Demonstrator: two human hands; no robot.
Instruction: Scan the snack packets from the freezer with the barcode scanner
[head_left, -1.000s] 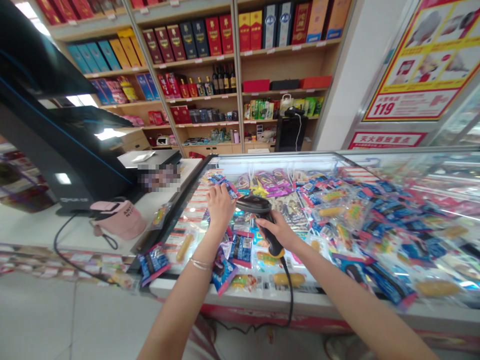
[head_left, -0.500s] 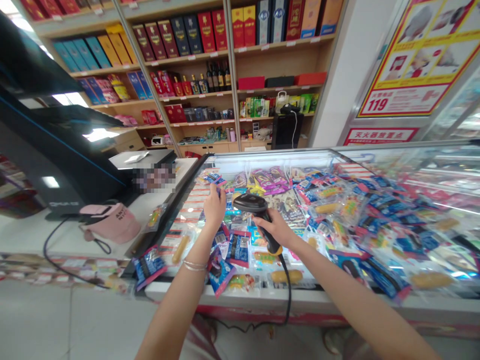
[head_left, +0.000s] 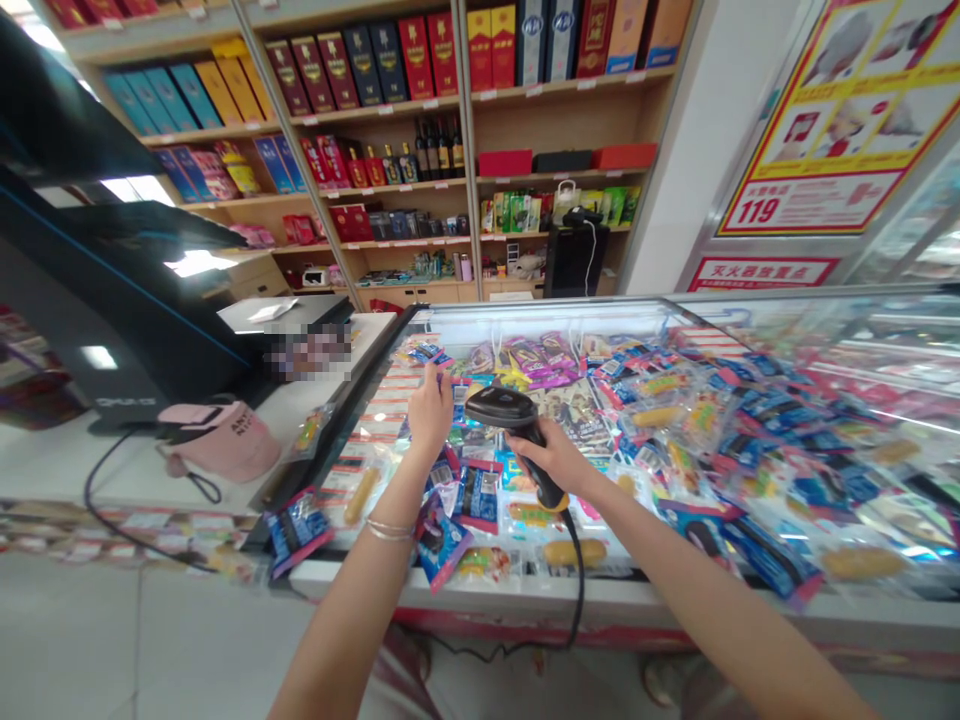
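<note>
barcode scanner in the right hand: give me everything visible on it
The barcode scanner is a black, plastic-looking handheld gun type with a wide flat head and a slimmer handle. The right hand grips the handle; the head points left toward the left hand, which pinches a small packet. It is held above the freezer's glass lid. A black cable drops from the handle's base over the front edge.

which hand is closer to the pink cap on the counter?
Left. The left hand is over the packets at the freezer's left side, a short way right of the pink cap. The right hand, gripping the scanner, is farther right.
</note>
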